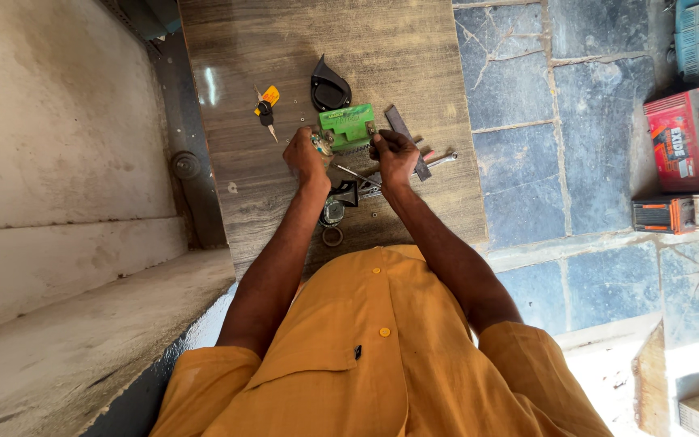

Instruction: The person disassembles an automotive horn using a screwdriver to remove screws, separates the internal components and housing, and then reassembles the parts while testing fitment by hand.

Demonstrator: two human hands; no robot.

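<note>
Both my hands are over the middle of the wooden worktop [285, 65], a little toward its near edge. My left hand [305, 155] is closed around a small part [321, 144] with green and metal showing above the knuckles; I cannot tell what the part is. My right hand [394, 154] is closed on the handle end of a thin metal tool [356, 172], probably a screwdriver. The shaft slants across the gap between the hands, its tip pointing toward my left hand. Whether the tip touches the held part cannot be told.

Just beyond the hands lies a green rectangular box [348, 125], flat on the worktop. Farther toward the far edge, touching or nearly touching the box, is a black curved plastic cover [329, 87]. Left of these, apart from them, a key with a yellow tag [266, 105] lies toward the left edge. To the right of the box a dark flat bar [406, 137] lies at a slant, partly under my right hand. A spanner [438, 160] sticks out from behind my right hand toward the right edge.

Below the hands, near the near edge, sits a black and metal assembly [343, 197], with a round metal piece [332, 214] and a ring [332, 236] just beside it.

On the stone floor [527, 97] beyond the right edge: a red box-shaped battery [677, 137] and an orange and black case [663, 214], well apart from the worktop.
</note>
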